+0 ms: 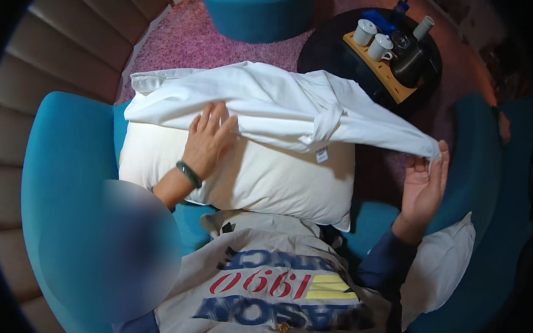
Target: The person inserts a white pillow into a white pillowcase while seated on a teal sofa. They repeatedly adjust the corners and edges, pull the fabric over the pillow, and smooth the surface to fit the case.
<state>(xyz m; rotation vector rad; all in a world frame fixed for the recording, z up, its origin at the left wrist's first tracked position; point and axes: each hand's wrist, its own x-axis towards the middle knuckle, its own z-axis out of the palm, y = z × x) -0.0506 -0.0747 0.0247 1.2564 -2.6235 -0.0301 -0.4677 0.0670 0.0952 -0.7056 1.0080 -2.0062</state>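
Observation:
A cream pillow [278, 182] lies across my lap. Over its far half spreads a rumpled white pillowcase [264, 97], bunched into a knot-like fold near a small white tag [322, 155]. My left hand [206, 139], with a dark green bangle on its wrist, rests at the cloth's near edge above the pillow, its fingers spread. Out to the right, my right hand [427, 178] pinches the tapered corner of the pillowcase between thumb and fingers, pulling that end taut and clear of the pillow. Whether the pillow's far side is inside the cloth cannot be seen.
Teal seating [68, 150] curves round me, with another white pillow [445, 266] at my right side. Ahead, a round black table [327, 43] bears a wooden tray [397, 82] with white mugs [380, 47] and a dark kettle [409, 64]. A teal stool [256, 15] stands on the pink carpet [176, 41].

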